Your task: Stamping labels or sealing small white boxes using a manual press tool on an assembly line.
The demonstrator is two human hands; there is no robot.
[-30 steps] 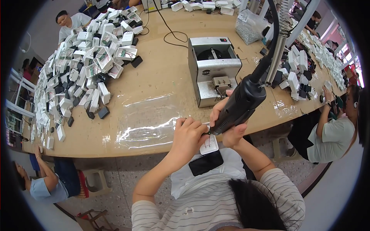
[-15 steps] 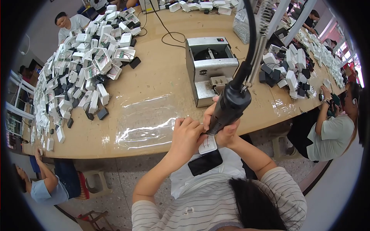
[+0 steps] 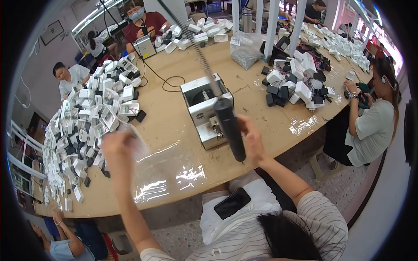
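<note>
Over the near edge of the pile on the left, my left hand (image 3: pixel 117 150) is smeared by motion. A white plastic case (image 3: pixel 140 144), blurred too, is at its fingers and appears held by them. A black electric screwdriver (image 3: pixel 230 132) hangs from a coiled spring in front of me. Just to its right is my right hand (image 3: pixel 254 143), fingers stretched and apart, not wrapped round the tool. Whether the fingertips touch the screwdriver I cannot tell. Behind the tool stands a silver screw feeder (image 3: pixel 198 114) with a round dark bowl.
A large pile of white cases (image 3: pixel 93 111) with circuit boards and black parts covers the table's left. Another heap (image 3: pixel 300 80) lies to the right. A clear bag (image 3: pixel 246 50) of small pieces stands behind. A black phone (image 3: pixel 232 203) rests on my lap. Co-workers sit around the table.
My left hand has moved left from the screwdriver to the pile, carrying the white case from under it. My right hand has loosened from the screwdriver, which now hangs. The view has shifted.
</note>
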